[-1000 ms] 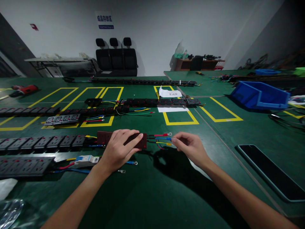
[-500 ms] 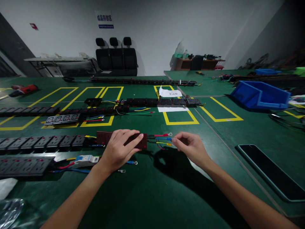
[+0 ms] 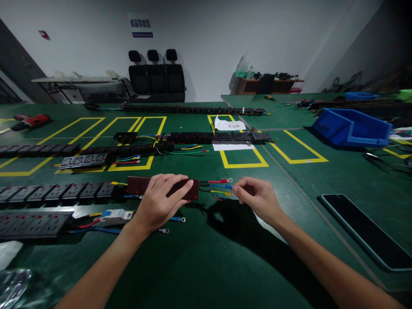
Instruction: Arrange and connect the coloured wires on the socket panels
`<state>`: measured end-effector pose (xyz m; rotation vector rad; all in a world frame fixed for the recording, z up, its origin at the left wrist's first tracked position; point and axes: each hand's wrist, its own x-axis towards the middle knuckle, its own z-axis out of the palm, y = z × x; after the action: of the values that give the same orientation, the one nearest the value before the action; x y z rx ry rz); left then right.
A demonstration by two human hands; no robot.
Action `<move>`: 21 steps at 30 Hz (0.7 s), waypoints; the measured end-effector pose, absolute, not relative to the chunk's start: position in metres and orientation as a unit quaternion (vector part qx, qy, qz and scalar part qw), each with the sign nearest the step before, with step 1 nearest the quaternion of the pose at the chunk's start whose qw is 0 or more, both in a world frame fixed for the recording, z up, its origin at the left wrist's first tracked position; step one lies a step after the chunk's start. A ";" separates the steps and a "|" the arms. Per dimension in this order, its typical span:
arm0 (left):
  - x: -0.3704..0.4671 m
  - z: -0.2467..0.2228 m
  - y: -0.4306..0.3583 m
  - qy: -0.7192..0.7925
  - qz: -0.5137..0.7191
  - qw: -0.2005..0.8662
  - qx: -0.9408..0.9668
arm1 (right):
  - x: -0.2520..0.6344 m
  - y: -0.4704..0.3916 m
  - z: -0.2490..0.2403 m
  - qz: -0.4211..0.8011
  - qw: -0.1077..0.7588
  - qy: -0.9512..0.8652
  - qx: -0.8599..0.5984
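My left hand (image 3: 162, 199) rests over a dark red socket strip (image 3: 137, 185), with thumb and fingers closed about its sides. From the strip's right end come several wires with crimped terminals: a red-sleeved ring terminal (image 3: 222, 181), a blue-sleeved one (image 3: 227, 186) and a yellow-sleeved one (image 3: 228, 194). My right hand (image 3: 254, 193) pinches the tip of the blue-sleeved terminal between thumb and forefinger, which hide its end. Left of the dark red strip lies a row of black sockets (image 3: 69, 193). Nearer me, a black socket strip (image 3: 38, 225) is wired to a small white-and-blue breaker (image 3: 116, 216).
A phone (image 3: 363, 229) lies at right on the green table (image 3: 206, 270). Behind it stands a blue bin (image 3: 350, 128). More socket strips (image 3: 199, 137) and a paper sheet (image 3: 230, 125) lie farther back. A red power drill (image 3: 32, 121) sits far left, clear plastic (image 3: 14, 287) near left.
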<state>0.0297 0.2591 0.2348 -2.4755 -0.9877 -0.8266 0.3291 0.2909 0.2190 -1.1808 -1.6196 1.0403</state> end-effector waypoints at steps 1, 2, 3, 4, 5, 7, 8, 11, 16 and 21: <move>0.029 0.235 0.259 -0.349 -0.291 0.171 -0.874 | 0.329 0.291 0.219 0.417 0.427 -0.648 -0.473; 0.029 0.235 0.260 -0.349 -0.291 0.168 -0.875 | 0.329 0.291 0.218 0.419 0.426 -0.647 -0.473; 0.029 0.234 0.260 -0.348 -0.291 0.167 -0.875 | 0.330 0.292 0.218 0.420 0.425 -0.647 -0.473; 0.029 0.234 0.260 -0.347 -0.290 0.167 -0.876 | 0.330 0.292 0.218 0.420 0.425 -0.647 -0.473; 0.029 0.235 0.260 -0.346 -0.290 0.168 -0.877 | 0.330 0.292 0.218 0.420 0.426 -0.647 -0.472; 0.029 0.235 0.260 -0.343 -0.288 0.173 -0.877 | 0.330 0.293 0.218 0.420 0.425 -0.649 -0.471; 0.029 0.235 0.260 -0.342 -0.287 0.175 -0.877 | 0.330 0.293 0.218 0.420 0.424 -0.650 -0.470; 0.028 0.236 0.260 -0.339 -0.286 0.180 -0.878 | 0.330 0.293 0.218 0.424 0.420 -0.651 -0.468; 0.028 0.235 0.260 -0.343 -0.283 0.181 -0.877 | 0.329 0.294 0.218 0.433 0.417 -0.650 -0.466; 0.027 0.234 0.260 -0.349 -0.281 0.177 -0.876 | 0.330 0.294 0.217 0.434 0.411 -0.653 -0.465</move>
<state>0.0273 0.2602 0.2337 -2.4795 -0.9888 -0.7953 0.3305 0.2942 0.2166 -1.1696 -1.6433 1.0931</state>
